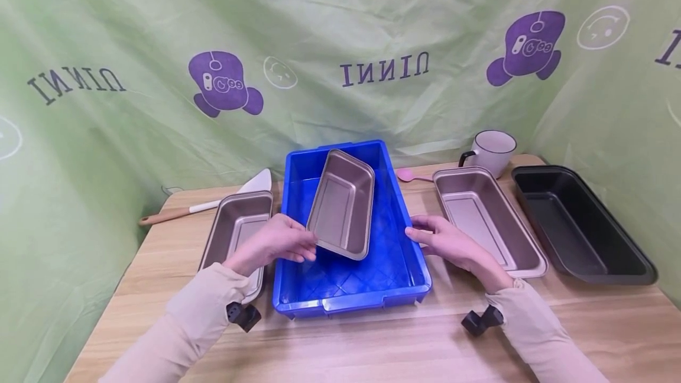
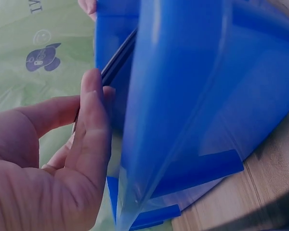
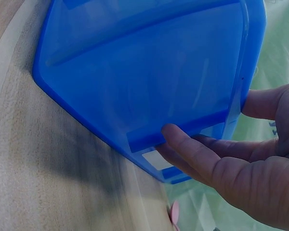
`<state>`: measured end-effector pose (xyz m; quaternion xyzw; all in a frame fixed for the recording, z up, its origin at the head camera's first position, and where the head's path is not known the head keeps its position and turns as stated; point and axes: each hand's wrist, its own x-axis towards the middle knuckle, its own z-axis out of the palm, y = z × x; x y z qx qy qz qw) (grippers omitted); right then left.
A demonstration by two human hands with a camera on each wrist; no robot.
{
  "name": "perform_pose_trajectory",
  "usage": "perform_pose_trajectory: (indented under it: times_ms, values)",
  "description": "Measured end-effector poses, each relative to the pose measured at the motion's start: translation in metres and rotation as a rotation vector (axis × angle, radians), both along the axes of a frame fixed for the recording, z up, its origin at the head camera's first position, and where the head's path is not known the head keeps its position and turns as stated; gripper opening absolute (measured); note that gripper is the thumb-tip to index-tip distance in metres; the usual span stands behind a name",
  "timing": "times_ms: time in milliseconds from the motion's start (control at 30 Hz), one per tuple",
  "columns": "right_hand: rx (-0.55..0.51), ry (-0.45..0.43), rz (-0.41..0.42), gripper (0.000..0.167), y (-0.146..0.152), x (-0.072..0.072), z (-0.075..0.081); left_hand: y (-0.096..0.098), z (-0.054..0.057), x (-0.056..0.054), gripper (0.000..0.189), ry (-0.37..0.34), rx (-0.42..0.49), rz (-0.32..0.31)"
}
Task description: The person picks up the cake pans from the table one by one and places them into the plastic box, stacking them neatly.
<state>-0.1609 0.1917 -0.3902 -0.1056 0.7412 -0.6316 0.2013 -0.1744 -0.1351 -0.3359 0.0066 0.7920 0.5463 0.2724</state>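
A brown metal loaf pan (image 1: 346,205) lies slantwise in the blue plastic bin (image 1: 351,301), tilted with its near end raised off the floor. My left hand (image 1: 282,238) pinches the pan's near left corner between thumb and fingers, just inside the bin's left wall. In the left wrist view a dark strip of the pan's rim (image 2: 119,58) shows beyond the thumb. At the bin's right side, my right hand (image 1: 447,241) holds the rim, its thumb at the top edge and its fingers (image 3: 192,149) against the outer wall.
Left of the bin are another loaf pan (image 1: 226,229) and a spatula (image 1: 204,207). On the right stand a third brown pan (image 1: 473,211), a black pan (image 1: 580,229) and a white mug (image 1: 495,152), near a pink spoon (image 1: 405,175). A green curtain (image 1: 330,28) hangs behind.
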Motion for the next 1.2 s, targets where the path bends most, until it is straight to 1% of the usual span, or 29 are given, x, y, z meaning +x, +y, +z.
perform_pose_trajectory:
  times_ms: [100, 233, 567, 700, 800, 967, 1100, 1200]
  values:
    - [-0.001, -0.001, 0.001, 0.053, 0.000, 0.000, 0.000, 0.003, 0.001, 0.002, 0.024, -0.015, -0.031, -0.020]
    - [-0.005, 0.000, 0.003, 0.052, -0.001, 0.000, 0.001, 0.006, 0.000, 0.003, 0.024, -0.024, -0.056, -0.025]
    - [0.000, 0.002, 0.000, 0.053, 0.000, 0.000, -0.001, 0.006, -0.002, 0.004, 0.021, -0.007, -0.089, -0.005]
    - [0.000, 0.002, 0.000, 0.053, 0.000, 0.000, -0.001, 0.006, -0.001, 0.005, 0.022, -0.005, -0.107, -0.011]
    - [0.000, 0.005, 0.003, 0.053, 0.000, 0.000, -0.001, 0.003, 0.002, 0.005, 0.021, 0.000, -0.117, -0.018]
    - [-0.004, 0.008, 0.005, 0.052, 0.000, 0.000, 0.000, -0.007, 0.008, 0.004, 0.017, 0.035, -0.135, -0.032]
    - [-0.010, 0.000, 0.011, 0.052, 0.000, 0.000, -0.001, -0.015, 0.011, 0.004, 0.019, 0.060, -0.147, -0.055]
    - [-0.010, 0.000, 0.012, 0.053, 0.000, 0.001, -0.001, -0.022, 0.014, 0.004, 0.024, 0.078, -0.129, -0.059]
